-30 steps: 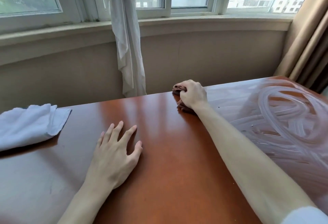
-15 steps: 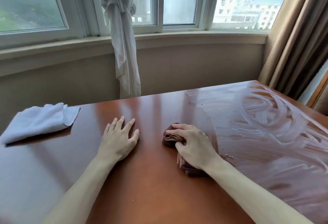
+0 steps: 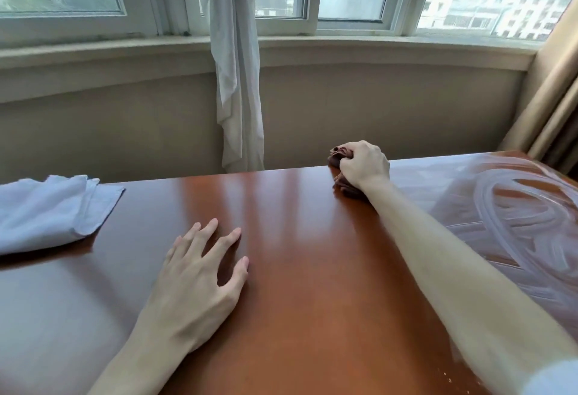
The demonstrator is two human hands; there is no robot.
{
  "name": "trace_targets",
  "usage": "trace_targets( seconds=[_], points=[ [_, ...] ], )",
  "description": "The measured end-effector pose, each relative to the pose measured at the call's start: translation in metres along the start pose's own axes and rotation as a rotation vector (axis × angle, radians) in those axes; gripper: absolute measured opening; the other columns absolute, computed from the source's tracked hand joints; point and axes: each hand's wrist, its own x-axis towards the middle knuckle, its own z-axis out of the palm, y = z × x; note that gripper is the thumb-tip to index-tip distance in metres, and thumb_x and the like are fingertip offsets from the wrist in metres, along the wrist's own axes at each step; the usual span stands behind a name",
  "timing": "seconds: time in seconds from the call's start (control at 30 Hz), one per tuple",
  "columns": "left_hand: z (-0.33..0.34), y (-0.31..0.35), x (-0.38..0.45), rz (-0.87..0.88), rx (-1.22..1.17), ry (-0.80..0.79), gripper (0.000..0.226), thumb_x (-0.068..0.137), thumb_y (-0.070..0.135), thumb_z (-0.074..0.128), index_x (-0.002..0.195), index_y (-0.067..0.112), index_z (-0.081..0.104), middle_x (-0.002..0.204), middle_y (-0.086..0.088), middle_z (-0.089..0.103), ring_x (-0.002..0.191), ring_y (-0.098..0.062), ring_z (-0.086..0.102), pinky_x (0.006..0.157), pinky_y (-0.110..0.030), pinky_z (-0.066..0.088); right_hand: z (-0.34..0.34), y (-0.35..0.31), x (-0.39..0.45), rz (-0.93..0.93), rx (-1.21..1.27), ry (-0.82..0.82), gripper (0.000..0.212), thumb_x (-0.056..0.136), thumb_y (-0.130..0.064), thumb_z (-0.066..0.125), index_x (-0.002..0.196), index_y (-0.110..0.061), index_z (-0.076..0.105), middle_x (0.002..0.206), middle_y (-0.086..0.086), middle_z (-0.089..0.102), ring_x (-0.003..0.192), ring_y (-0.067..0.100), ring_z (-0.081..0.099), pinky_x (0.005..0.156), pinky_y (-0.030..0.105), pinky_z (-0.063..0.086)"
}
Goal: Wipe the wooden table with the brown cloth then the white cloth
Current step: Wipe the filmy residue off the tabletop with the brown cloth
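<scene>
Left hand [image 3: 200, 282]: flat on the table [image 3: 312, 301], fingers spread, placed as before.
White cloth [image 3: 47, 213]: at the left edge, unmoved.
Right hand [image 3: 362, 165]: fingers curled round the brown cloth [image 3: 339, 160], now at the far edge; 0.5 s ago it was mid-table.
Smears [image 3: 516, 222]: right side.

The right hand [image 3: 362, 165] covers most of the brown cloth [image 3: 338, 154] at the table's [image 3: 312, 285] far edge. The white cloth [image 3: 47, 211] runs off-frame left.
</scene>
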Motion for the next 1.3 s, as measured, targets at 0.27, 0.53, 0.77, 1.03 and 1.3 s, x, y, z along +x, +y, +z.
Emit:
trace_targets(
  seconds=[0.27, 0.53, 0.77, 1.03, 1.3],
  points=[
    [-0.006, 0.003, -0.001, -0.022, 0.001, -0.068, 0.070, 0.088, 0.075, 0.023, 0.151, 0.046, 0.034, 0.165, 0.006, 0.021, 0.153, -0.014, 0.009, 0.125, -0.036, 0.008, -0.024, -0.010, -0.075, -0.081, -0.041, -0.035, 0.044, 0.086, -0.019, 0.052, 0.118, -0.042, 0.073, 0.133, -0.012, 0.064, 0.120, 0.026, 0.058, 0.093, 0.038, 0.050],
    [-0.009, 0.005, -0.001, -0.010, 0.051, -0.107, 0.060, 0.098, 0.062, 0.035, 0.154, 0.041, 0.032, 0.166, 0.001, 0.020, 0.154, -0.019, 0.011, 0.125, -0.038, 0.008, -0.077, -0.007, -0.253, -0.224, -0.046, -0.097, 0.045, 0.090, -0.025, 0.056, 0.129, -0.044, 0.067, 0.144, -0.021, 0.055, 0.135, 0.010, 0.047, 0.105, 0.038, 0.046],
    [-0.007, 0.003, -0.002, 0.003, 0.068, -0.094, 0.060, 0.098, 0.061, 0.035, 0.154, 0.039, 0.032, 0.166, -0.001, 0.021, 0.153, -0.022, 0.013, 0.125, -0.039, 0.009, -0.084, -0.004, -0.259, -0.209, -0.037, -0.114, 0.048, 0.090, -0.021, 0.056, 0.131, -0.043, 0.065, 0.144, -0.023, 0.055, 0.135, 0.007, 0.048, 0.107, 0.032, 0.042],
    [-0.003, 0.000, -0.002, 0.018, 0.052, -0.063, 0.069, 0.090, 0.071, 0.022, 0.153, 0.044, 0.031, 0.165, 0.003, 0.021, 0.153, -0.018, 0.012, 0.125, -0.038, 0.010, -0.038, 0.015, -0.098, -0.023, -0.100, -0.015, 0.029, 0.088, -0.021, 0.051, 0.107, -0.026, 0.072, 0.117, 0.001, 0.069, 0.109, 0.035, 0.062, 0.076, 0.035, 0.040],
    [-0.001, -0.002, 0.001, 0.009, 0.040, -0.010, 0.078, 0.081, 0.075, 0.012, 0.149, 0.046, 0.038, 0.162, 0.009, 0.028, 0.152, -0.013, 0.017, 0.124, -0.035, 0.015, -0.017, 0.022, 0.003, -0.011, -0.130, -0.027, 0.032, 0.087, -0.025, 0.053, 0.110, -0.030, 0.075, 0.115, 0.005, 0.069, 0.110, 0.037, 0.061, 0.084, 0.037, 0.045]
  ],
)
